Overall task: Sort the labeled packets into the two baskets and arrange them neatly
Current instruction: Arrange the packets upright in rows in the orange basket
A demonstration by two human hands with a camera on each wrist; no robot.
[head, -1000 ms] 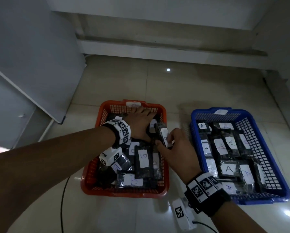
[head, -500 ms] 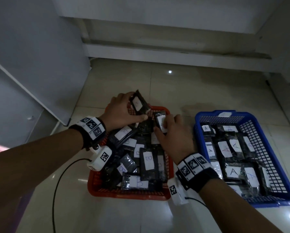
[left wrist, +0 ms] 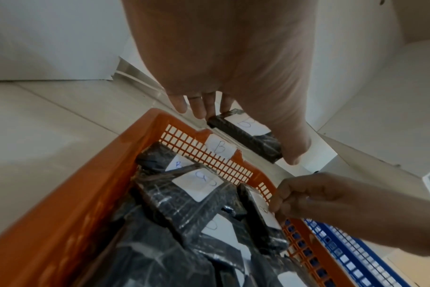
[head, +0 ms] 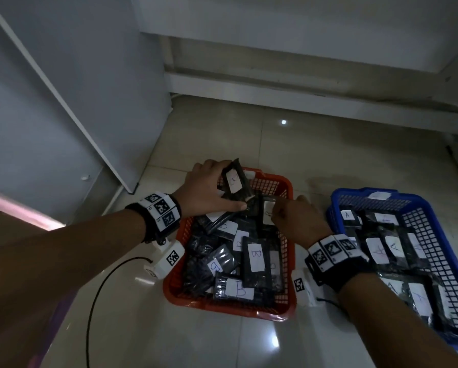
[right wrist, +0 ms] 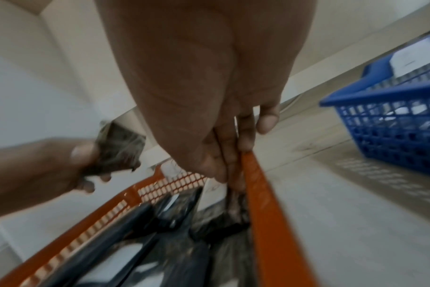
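Your orange basket [head: 283,187] holds a jumbled pile of black B packets [head: 254,254]. One B packet [head: 234,183] sits raised over its far rim. Blue basket [head: 434,251] beside it: A packets [head: 389,247] lying flat.

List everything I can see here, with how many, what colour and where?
orange basket: one, orange-red, floor, left of the blue one.
blue basket: one, blue, floor, right.
B packets: many, black with white labels, jumbled in the orange basket.
A packets: several, black with white labels, in the blue basket.
lifted packet: one, black, over the orange basket's far end.
cable: one, black, floor.
left hand: holds the lifted packet.
right hand: fingers pinch an upright packet.
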